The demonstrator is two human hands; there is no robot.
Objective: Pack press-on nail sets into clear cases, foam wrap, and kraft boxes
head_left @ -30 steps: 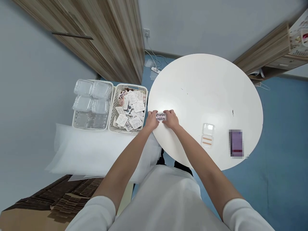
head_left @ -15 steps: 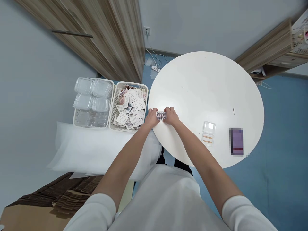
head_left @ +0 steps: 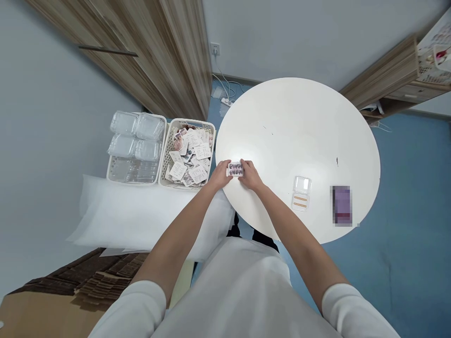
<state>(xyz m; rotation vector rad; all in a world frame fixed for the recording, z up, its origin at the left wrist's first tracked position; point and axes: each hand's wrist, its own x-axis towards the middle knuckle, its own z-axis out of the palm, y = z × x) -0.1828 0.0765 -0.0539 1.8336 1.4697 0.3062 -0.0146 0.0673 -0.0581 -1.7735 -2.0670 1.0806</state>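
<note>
At your far left, a stack of brown cardboard (head_left: 70, 286) lies low beside your arm, with white foam sheets (head_left: 134, 220) spread just beyond it. Past the sheets, 2 white baskets stand side by side. The left basket (head_left: 132, 181) holds clear plastic cases and the right basket (head_left: 163, 159) holds a loose heap of printed cards. Just right of them, at the near left edge of the round white tabletop (head_left: 299, 122), your left hand (head_left: 220, 174) is closed on the left end of a small card (head_left: 235, 169), fingers curled in and pinching. The card bears 2 rows of dark purple pieces and sits low over the tabletop; whether it touches is hard to tell. Your right hand (head_left: 248, 173) grips the card's right end the same way, so it is held between both hands. Further right, well apart from your hands, an open clear case (head_left: 301, 193) lies flat on the tabletop with 2 orange strips in its near half. Near it, to the right, lies a blurred purple thing (head_left: 341, 205). A wooden shelf (head_left: 387, 75) stands beyond the tabletop at far right
</note>
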